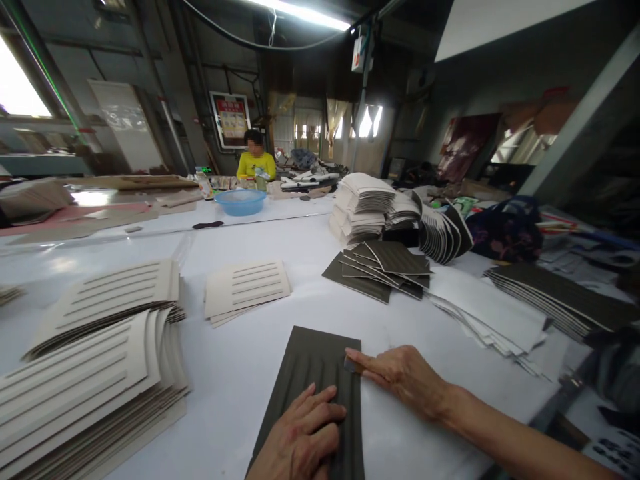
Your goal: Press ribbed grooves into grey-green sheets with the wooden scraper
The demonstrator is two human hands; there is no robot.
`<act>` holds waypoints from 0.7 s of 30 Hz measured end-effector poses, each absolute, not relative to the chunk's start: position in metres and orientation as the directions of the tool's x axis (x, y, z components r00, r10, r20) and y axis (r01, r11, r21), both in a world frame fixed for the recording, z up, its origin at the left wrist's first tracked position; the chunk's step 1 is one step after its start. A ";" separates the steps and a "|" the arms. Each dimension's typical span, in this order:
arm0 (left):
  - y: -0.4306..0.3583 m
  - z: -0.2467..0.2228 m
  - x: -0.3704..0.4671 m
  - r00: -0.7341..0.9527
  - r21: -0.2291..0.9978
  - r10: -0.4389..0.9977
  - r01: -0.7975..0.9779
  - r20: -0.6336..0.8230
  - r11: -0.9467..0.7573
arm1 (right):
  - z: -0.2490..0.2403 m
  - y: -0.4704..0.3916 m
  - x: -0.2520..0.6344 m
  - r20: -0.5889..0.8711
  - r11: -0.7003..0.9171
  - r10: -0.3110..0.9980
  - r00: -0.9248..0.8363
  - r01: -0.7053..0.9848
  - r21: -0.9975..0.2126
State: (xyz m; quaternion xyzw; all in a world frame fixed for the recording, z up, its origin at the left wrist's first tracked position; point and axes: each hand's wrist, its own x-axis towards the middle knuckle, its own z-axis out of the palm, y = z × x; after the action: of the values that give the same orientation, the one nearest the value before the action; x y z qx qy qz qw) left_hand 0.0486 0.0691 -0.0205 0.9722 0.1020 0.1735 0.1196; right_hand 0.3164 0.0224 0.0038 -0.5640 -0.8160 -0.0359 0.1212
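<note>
A dark grey ribbed panel lies lengthwise on the white table in front of me. My left hand rests on its near part, fingers stretched out over the raised ribs. At the panel's far right edge, my right hand pinches a small flat scraper-like tool; its exact kind is hard to make out. The tool touches the panel's surface close to the corner. Past the panel, a few pale ribbed panels lie in a low pile, and several dark panels are loosely heaped to the right.
Tall stacks of pale ribbed panels stand at left. Further back are piled white panels, a blue basin and a person in yellow. White sheets and a dark stack lie at right.
</note>
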 end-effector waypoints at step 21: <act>0.065 -0.017 0.043 0.876 0.446 0.439 0.316 0.202 -0.837 | 0.024 0.167 0.270 0.067 -0.053 0.996 0.066 0.982 -0.179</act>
State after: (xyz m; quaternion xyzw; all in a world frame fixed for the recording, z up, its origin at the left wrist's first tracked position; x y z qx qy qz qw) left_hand 0.0431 0.0653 -0.0175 0.9466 0.1993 0.1498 0.2042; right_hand 0.2703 0.1670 0.0245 -0.7247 -0.6824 0.0370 0.0885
